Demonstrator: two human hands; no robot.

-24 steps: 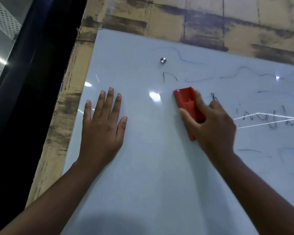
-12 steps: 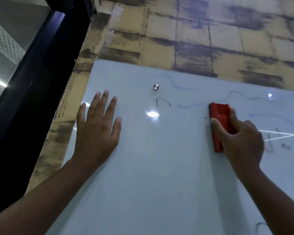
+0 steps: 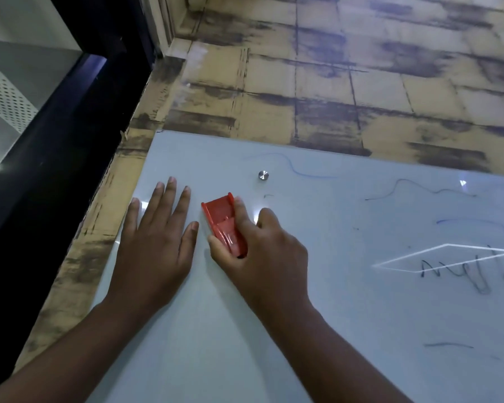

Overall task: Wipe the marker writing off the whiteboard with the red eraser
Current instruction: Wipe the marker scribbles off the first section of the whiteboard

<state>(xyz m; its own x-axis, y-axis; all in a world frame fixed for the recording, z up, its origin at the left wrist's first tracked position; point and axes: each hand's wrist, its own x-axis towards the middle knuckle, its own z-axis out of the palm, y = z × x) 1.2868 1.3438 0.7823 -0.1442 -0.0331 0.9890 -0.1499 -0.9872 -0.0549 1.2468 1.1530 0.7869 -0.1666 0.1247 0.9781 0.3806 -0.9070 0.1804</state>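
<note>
— Where's the eraser?
— One red eraser, flat on the whiteboard near its upper left corner, gripped by the right hand, thumb and fingers curled round it.
— And the other hand?
— Left hand just beside it, fingers straight and spread, palm pressed to the board.
— Any writing?
— Black scribbles well off to the right, thin blue squiggle up top, a dark stroke lower down.
— Anything else?
— One round metal mounting stud just above the eraser, brick-patterned wall behind, dark frame left.
</note>
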